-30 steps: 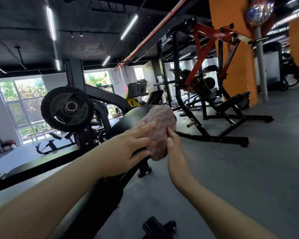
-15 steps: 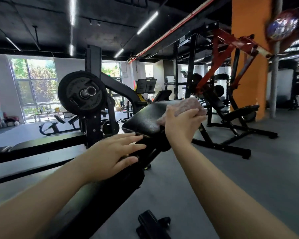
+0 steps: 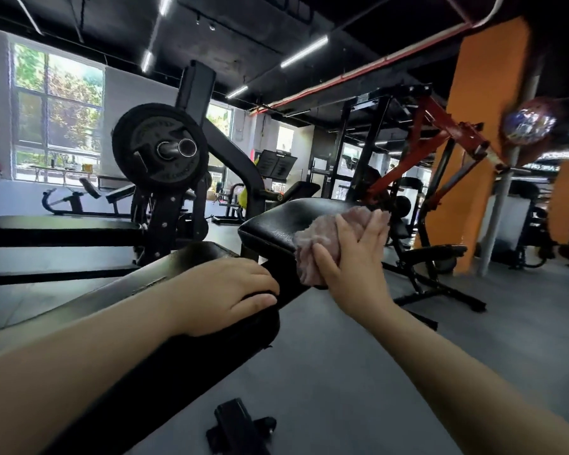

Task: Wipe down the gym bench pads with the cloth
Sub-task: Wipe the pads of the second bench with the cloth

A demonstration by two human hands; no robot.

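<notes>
- Change: right hand [image 3: 352, 257] now lies flat over the pinkish cloth [image 3: 316, 244], fingers straight and together, pressing it against the near right edge of the far pad [image 3: 276, 221]. Half a second ago the cloth sat higher, on the pad's top.
- Left hand [image 3: 224, 290] has moved down onto the end of the near pad [image 3: 184, 267]; palm rests on it, fingers curl over the edge, bracing.
- Reading: stroke is passing from top face to side edge; the near pad probably remains to be wiped.
- Surface: black textured vinyl, faint sheen; moisture cannot be judged.
- Room: gym, grey floor [image 3: 342, 372], weight plate [image 3: 160, 147] on a rack at left, red-framed machine [image 3: 434, 136], orange pillar [image 3: 483, 126], window [image 3: 56, 103].
</notes>
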